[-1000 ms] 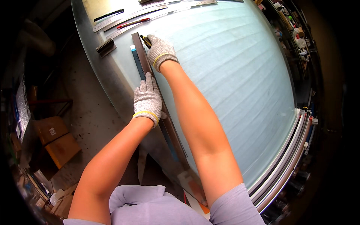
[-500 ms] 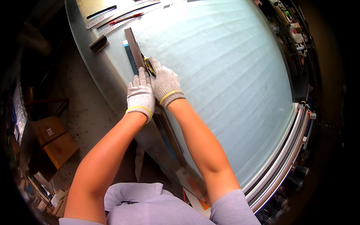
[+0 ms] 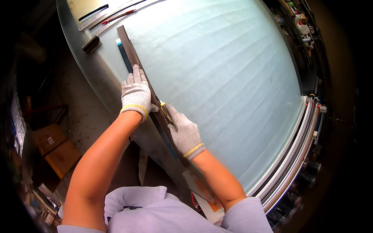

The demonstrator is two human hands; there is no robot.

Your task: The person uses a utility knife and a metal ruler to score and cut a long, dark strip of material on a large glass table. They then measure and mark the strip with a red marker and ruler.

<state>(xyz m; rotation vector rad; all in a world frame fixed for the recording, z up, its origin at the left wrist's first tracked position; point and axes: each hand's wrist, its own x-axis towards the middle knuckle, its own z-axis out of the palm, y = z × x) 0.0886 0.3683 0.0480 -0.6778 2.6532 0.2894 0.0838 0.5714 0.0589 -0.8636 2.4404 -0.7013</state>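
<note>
A pale blue translucent sheet (image 3: 229, 77) spreads over the table, with a long dark brown straight bar (image 3: 127, 46) lying along its left side. My left hand (image 3: 136, 93), in a grey knit glove with a yellow cuff line, presses on the bar, fingers stretched forward and thumb out to the side. Closer to me on the bar's right side, my gloved right hand (image 3: 186, 134) is closed around a yellow-and-black utility knife (image 3: 166, 112). The knife's tip is at the bar's edge; whether the blade touches the sheet is too small to tell.
Left of the bar lies a dark strip with a blue-and-white end (image 3: 123, 54). A short brown profile piece (image 3: 91, 44), a red pen (image 3: 118, 16) and metal rulers (image 3: 86, 26) sit toward the far left. Rollers (image 3: 289, 167) line the right edge. A cardboard box (image 3: 56, 149) stands lower left.
My right hand has drawn the knife toward me along the bar, away from my left hand. My left hand still presses on the bar. The whole view has shifted slightly.
</note>
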